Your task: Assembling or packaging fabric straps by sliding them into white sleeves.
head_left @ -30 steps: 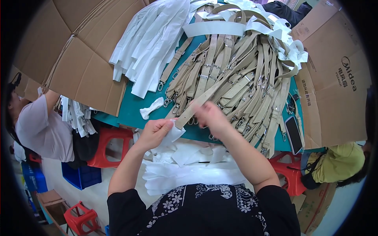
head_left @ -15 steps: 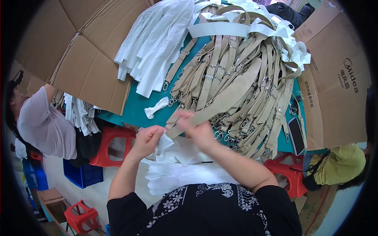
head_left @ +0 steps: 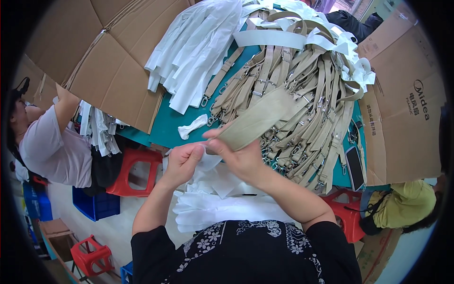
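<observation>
— Green table (head_left: 166, 124) before you, closed in on both sides. What stands on your left?

— Your left box (head_left: 118, 71) walls off that end; outside it sits a co-worker (head_left: 56, 146), with a red stool (head_left: 135, 173) near the table's edge. Inside the box, white strips (head_left: 189, 57) fan out, and below them you have a bare green patch with a white twist (head_left: 192, 127) on it.

— And your hands?

— Your left hand (head_left: 182, 163) is by the near edge, curled closed on a white piece (head_left: 210, 163). Just beside it, your right hand (head_left: 246, 158) wraps the strap (head_left: 257, 118), thumb toward you. From there the strap's broad part slants up and right over the pile (head_left: 319, 125); its near end is hidden at your hands.

— Any room farther right?

— Little: the pile crowds down to the near edge. A narrow green strip shows between it and the phone (head_left: 354, 168), then your right box (head_left: 406, 104) closes that side.

— What differs from half a second ago?

— Your left hand keeps its hold. Your right hand, blurred then, shows clearly now, gripping the strap. That broad part stretched farther up the pile; now it lies nearer you.
</observation>
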The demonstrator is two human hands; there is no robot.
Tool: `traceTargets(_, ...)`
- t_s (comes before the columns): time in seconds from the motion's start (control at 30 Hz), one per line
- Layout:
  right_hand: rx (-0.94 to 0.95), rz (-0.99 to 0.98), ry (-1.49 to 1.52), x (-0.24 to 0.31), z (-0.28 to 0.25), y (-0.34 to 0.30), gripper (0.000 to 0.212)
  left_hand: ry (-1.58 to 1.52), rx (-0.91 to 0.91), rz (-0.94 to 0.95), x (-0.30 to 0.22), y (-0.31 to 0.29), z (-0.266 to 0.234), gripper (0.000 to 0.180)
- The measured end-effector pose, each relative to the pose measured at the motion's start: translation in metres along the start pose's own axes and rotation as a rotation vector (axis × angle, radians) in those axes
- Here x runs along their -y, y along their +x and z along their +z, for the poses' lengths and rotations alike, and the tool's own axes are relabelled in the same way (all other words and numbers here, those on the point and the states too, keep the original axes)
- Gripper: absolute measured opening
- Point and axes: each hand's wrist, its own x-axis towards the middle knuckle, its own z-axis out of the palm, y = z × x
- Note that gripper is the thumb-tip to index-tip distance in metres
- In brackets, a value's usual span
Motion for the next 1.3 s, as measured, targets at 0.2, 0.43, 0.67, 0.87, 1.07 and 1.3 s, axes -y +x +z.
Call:
traceTargets(0.2, -0.128, 0.385, 0.623, -0.015, -0.028, 0.010, 0.038, 0.177, -0.139, 0.134, 0.030, -0.003, 0.000, 0.025)
traceTargets(0.43, -0.347, 0.227, 0.372, 0.031, -0.063, 0.036, 0.034, 0.028, -0.145, -0.001, 0.028, -0.007, -0.004, 0.027)
traceTargets(0.67, -0.293, 0.051, -0.024, 0.065, -0.070, 0.050, 0.033, -0.100, -0.109, 0.036, 0.035, -0.005, -0.019, 0.032)
traceTargets(0.87, -0.248, -0.252, -0.088, 0.081, -0.088, 0.084, 0.029, -0.209, 0.020, 0.010, -0.008, 0.003, -0.049, 0.037)
traceTargets(1.07, -0.185, -0.396, -0.169, 0.092, -0.058, 0.096, 0.027, 0.057, 0.137, 0.006, -0.046, 0.014, -0.094, 0.025)
traceTargets(1.3, -0.021, 0.239, 0.397, 0.030, -0.030, 0.065, 0.027, 0.450, -0.095, 0.002, -0.147, -0.013, -0.128, 0.023)
